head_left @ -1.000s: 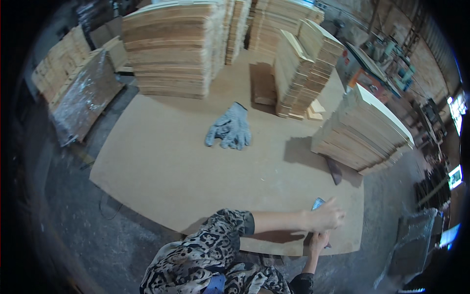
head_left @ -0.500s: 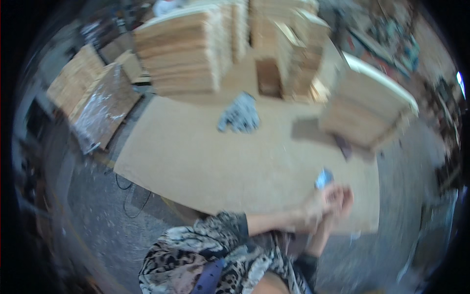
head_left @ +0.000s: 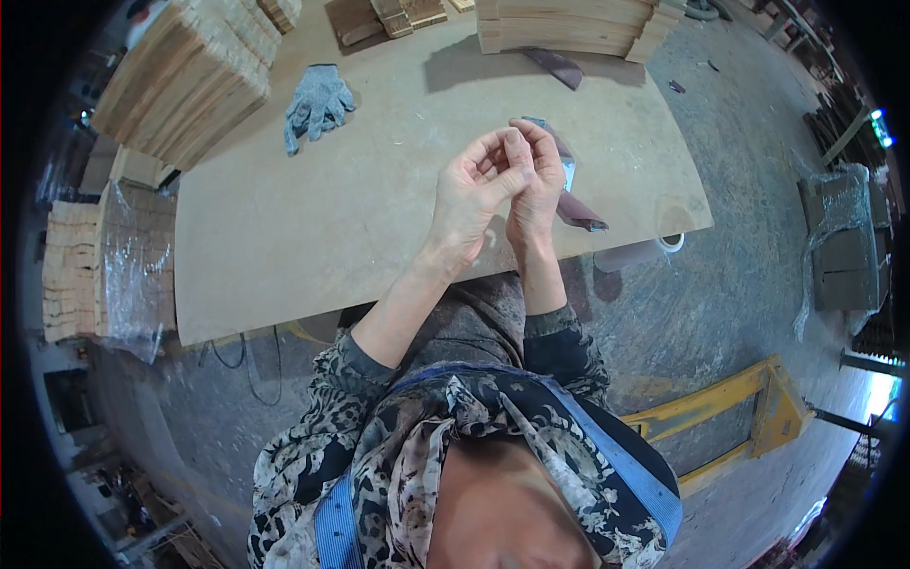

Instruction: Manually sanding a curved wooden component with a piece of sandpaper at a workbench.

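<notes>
Over the near right part of the board-topped table [head_left: 379, 218], my left hand [head_left: 466, 194] and my right hand [head_left: 538, 185] are raised and pressed together. Both are closed, with thumbs and fingertips meeting in a pinch. Anything held between them is hidden or too small to name. Just beyond my right hand lies a dark purple-brown strip [head_left: 578, 211], which looks like sandpaper, with a light blue patch beside it partly covered by the hand. A grey knit glove [head_left: 320, 102] rests on the table farther left.
Stacked wooden boards [head_left: 185, 85] stand at the far left, and another wood stack [head_left: 569, 27] at the far edge. Near that one lies a second dark strip [head_left: 557, 68]. A white bucket [head_left: 654, 248] sits below the table's right edge. A yellow metal frame [head_left: 706, 417] is on the floor.
The view has swung downward and right, so the glove and stacks appear farther up and left. My hands stay together, now raised and more clearly pinched.
</notes>
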Motion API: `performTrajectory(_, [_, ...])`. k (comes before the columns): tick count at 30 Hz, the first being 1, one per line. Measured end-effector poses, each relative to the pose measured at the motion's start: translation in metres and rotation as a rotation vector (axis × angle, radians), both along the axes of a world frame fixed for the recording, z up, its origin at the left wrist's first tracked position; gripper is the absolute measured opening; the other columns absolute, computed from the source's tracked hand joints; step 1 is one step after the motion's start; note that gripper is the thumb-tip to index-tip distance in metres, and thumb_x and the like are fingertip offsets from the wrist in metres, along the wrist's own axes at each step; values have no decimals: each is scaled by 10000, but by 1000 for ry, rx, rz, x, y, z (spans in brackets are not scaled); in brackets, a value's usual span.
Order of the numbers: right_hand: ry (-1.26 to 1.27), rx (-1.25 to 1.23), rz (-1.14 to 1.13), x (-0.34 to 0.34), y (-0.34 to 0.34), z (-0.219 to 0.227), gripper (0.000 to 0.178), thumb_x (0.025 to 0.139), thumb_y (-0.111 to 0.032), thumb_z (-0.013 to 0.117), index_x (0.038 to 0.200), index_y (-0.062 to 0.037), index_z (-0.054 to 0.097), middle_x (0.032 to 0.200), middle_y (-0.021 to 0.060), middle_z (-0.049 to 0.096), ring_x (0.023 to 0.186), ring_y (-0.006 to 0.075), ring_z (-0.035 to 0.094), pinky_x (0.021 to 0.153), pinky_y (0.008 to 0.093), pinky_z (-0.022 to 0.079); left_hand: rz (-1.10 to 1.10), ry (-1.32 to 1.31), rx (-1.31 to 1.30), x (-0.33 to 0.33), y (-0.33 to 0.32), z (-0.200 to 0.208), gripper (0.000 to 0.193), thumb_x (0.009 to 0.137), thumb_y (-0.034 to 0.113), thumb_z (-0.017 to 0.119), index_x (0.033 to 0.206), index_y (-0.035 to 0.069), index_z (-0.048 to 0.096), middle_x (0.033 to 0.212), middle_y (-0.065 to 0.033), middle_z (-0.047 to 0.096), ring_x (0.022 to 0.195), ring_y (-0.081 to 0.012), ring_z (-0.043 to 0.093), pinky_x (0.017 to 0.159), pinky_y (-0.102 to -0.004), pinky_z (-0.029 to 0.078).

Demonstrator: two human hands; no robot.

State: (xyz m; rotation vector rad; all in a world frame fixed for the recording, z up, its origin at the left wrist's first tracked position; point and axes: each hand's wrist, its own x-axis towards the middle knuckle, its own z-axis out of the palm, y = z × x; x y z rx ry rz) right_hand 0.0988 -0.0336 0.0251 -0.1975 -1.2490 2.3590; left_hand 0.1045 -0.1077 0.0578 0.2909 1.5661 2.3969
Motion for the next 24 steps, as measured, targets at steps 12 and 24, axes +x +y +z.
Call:
performTrajectory(12, [12, -12, 137, -1, -45, 5, 213, 911, -205, 553, 1040, -36, 573, 836, -24, 526, 733, 46, 479, 602, 180, 400, 172, -113, 131, 6, -38, 6, 253, 878, 85, 573, 1107, -21, 582, 953, -52, 611, 841, -96, 577, 771, -227, 474])
performTrajectory(24, [-36, -57, 13, 37, -64, 8, 277, 908, -295, 547, 1010, -38, 561, 847, -3, 534, 762, 73, 500, 680, 206, 418, -123, 14, 116, 28, -65, -5, 435, 774, -39, 564, 1206, -21, 513, 1069, -54, 576, 975, -121, 552, 863, -247, 447])
